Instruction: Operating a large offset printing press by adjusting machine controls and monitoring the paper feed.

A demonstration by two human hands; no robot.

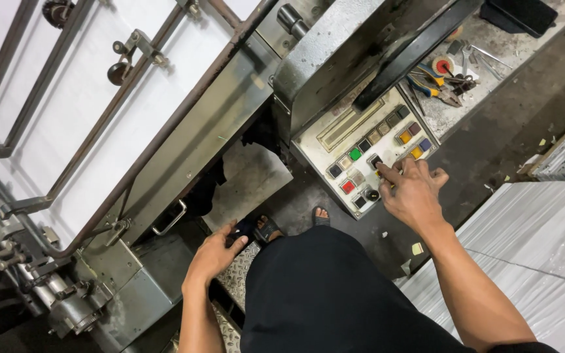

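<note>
My right hand (pixel 414 191) rests on a grey control panel (pixel 335 140) of a large machine, its index finger on a dark square button (pixel 376 161). Around it sit other square buttons, among them a green one (pixel 355 154), a red one (pixel 348 187) and yellow ones (pixel 405 137). My left hand (pixel 216 253) hangs lower left with fingers loosely spread, holding nothing, just above a patterned metal step (pixel 240 271) beside the machine's steel side. I wear dark trousers and sandals.
White sheets (pixel 99 98) lie under metal rails and rollers on the machine's bed at left. A ledge (pixel 465 98) at upper right holds pliers, wrenches and a tape roll. A wrapped pile of sheets (pixel 544 248) stands at right. Paper scraps dot the dark floor.
</note>
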